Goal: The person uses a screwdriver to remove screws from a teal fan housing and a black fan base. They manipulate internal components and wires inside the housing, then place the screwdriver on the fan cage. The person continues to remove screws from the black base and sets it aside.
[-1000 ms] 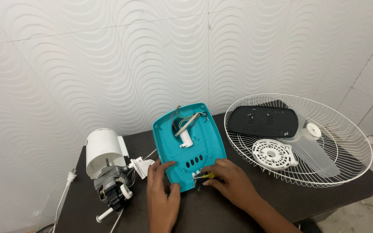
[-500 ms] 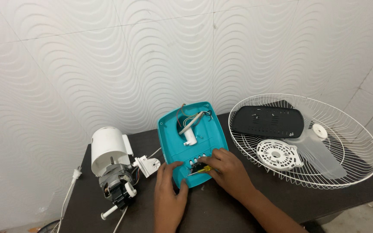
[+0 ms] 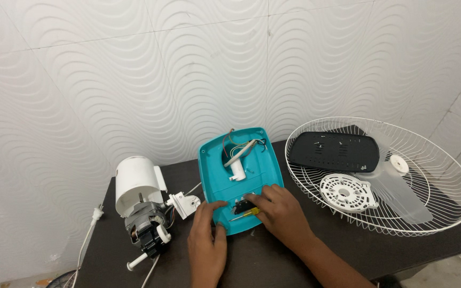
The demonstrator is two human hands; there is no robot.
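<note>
Both forearms reach in from the bottom edge, the 2 hands meeting at the near end of the teal base shell [image 3: 239,170], which lies hollow side up on the dark desk [image 3: 273,256]. The left hand [image 3: 207,242] lies palm down, its grip closed on the shell's near left rim, thumb inside and fingers curled around the edge. The right hand [image 3: 279,210] is bent over the shell's near right part, its grip pinched on a small yellow-handled screwdriver [image 3: 245,214] whose tip points left toward a dark switch block [image 3: 244,202] just under the fingertips. The shell's near edge stands back from the desk's front edge, with open dark surface before it. Left of the shell and close by, a white motor unit [image 3: 140,205] lies with its bracket almost touching the left hand; to the right, a wire guard [image 3: 444,176] holding a black cover [image 3: 334,151] sits just beside the shell.
</note>
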